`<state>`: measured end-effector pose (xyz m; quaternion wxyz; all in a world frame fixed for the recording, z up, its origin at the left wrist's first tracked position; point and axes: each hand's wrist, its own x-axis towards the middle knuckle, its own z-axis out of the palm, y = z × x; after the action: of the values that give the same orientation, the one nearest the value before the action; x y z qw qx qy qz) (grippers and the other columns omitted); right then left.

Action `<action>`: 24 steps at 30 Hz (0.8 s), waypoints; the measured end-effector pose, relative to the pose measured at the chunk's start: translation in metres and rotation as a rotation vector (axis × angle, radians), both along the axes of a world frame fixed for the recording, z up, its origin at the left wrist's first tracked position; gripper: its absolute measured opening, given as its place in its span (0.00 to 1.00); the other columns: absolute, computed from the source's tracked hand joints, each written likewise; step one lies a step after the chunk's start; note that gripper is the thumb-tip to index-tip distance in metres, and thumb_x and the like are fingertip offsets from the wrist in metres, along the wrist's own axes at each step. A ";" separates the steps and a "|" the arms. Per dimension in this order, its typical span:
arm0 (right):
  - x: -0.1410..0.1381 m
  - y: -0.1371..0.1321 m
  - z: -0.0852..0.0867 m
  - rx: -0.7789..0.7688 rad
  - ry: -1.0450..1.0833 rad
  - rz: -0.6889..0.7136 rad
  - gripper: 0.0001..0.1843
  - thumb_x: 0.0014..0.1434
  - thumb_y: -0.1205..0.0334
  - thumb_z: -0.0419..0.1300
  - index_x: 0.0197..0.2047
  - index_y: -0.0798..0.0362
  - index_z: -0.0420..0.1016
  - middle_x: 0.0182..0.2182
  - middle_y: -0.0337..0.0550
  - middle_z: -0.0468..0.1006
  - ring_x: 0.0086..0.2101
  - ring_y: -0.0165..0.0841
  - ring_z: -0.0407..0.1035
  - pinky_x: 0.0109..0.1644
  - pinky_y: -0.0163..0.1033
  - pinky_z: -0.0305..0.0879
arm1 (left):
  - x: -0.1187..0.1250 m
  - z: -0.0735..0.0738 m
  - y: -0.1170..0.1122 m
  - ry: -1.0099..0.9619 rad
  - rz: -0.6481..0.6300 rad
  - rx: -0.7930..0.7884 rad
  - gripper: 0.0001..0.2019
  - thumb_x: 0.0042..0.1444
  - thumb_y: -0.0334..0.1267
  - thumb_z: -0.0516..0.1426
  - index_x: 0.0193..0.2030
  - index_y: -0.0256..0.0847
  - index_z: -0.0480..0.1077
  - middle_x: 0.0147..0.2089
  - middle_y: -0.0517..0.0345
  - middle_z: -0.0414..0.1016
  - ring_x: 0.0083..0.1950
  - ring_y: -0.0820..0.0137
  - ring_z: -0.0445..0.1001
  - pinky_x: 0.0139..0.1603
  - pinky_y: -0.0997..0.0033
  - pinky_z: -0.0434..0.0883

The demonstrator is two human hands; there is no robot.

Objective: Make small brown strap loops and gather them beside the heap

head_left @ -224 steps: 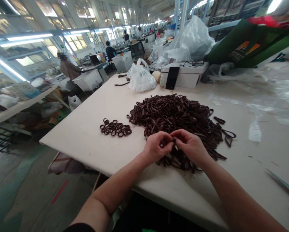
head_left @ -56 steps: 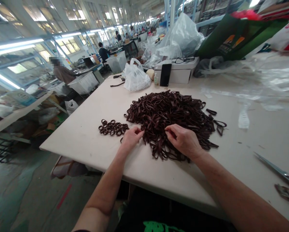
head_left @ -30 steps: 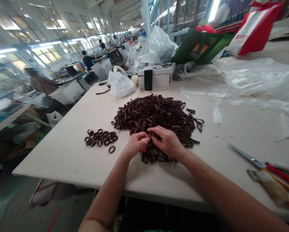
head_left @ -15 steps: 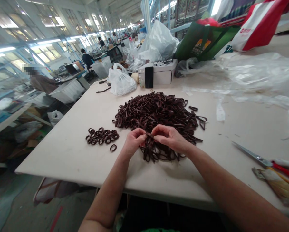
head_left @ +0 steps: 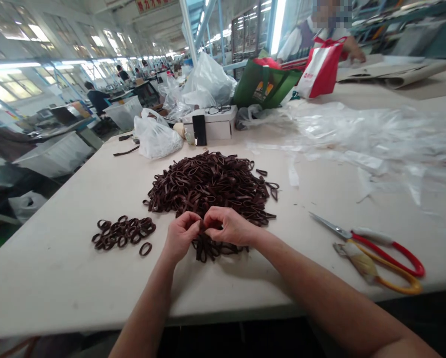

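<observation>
Bare worktop (head_left: 54, 283) is lying open along the near left and between the heap of dark loops (head_left: 211, 181) and the scissors (head_left: 360, 233) on the right. The small cluster of loops (head_left: 124, 232) is blocking the left side; plastic sheeting (head_left: 375, 139), a white bag (head_left: 156, 138) and a box (head_left: 217, 128) are crowding the far edge.

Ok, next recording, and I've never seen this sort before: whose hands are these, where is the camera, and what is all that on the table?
No machine here: a person works bare-handed, and one camera worn on the head looks forward and down. The left hand and right hand pinch one brown loop between them, at the near edge of a large pile of such loops. A small group of loops lies apart to the left on the table. To the right lie red-handled scissors. At the far end stand a white bag and a white box.
</observation>
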<state>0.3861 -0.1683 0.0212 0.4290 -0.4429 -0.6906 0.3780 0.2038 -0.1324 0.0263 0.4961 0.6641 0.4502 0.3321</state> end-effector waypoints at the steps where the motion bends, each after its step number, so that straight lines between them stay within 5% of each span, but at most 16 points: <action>1: -0.001 -0.001 0.000 0.007 -0.011 -0.008 0.06 0.47 0.74 0.59 0.29 0.53 0.71 0.28 0.34 0.69 0.27 0.25 0.61 0.31 0.30 0.59 | 0.000 -0.002 0.000 0.023 -0.006 0.025 0.10 0.51 0.43 0.60 0.31 0.38 0.70 0.22 0.66 0.67 0.24 0.77 0.62 0.25 0.77 0.60; 14: -0.012 -0.002 -0.001 -0.001 -0.136 -0.268 0.08 0.47 0.73 0.57 0.27 0.50 0.63 0.23 0.31 0.65 0.25 0.26 0.59 0.29 0.32 0.55 | 0.014 -0.012 -0.015 0.336 0.103 0.347 0.07 0.61 0.42 0.52 0.38 0.43 0.64 0.23 0.67 0.68 0.23 0.73 0.69 0.27 0.74 0.64; 18: -0.010 -0.001 -0.002 -0.042 -0.194 -0.403 0.07 0.48 0.72 0.56 0.31 0.50 0.66 0.24 0.33 0.67 0.26 0.29 0.61 0.32 0.34 0.56 | 0.019 -0.016 -0.017 0.410 0.210 0.419 0.05 0.58 0.41 0.53 0.37 0.44 0.64 0.24 0.66 0.71 0.25 0.72 0.71 0.29 0.74 0.65; 24: -0.007 -0.001 0.001 -0.060 -0.260 -0.400 0.07 0.51 0.71 0.55 0.31 0.50 0.71 0.28 0.38 0.74 0.30 0.32 0.66 0.37 0.37 0.59 | 0.020 -0.019 -0.013 0.419 0.236 0.443 0.03 0.56 0.39 0.54 0.36 0.44 0.64 0.25 0.65 0.72 0.25 0.73 0.72 0.29 0.75 0.65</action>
<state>0.3791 -0.1692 0.0227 0.3896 -0.6284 -0.6269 0.2458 0.2240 -0.1457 0.0072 0.1941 0.7529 0.5332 0.3335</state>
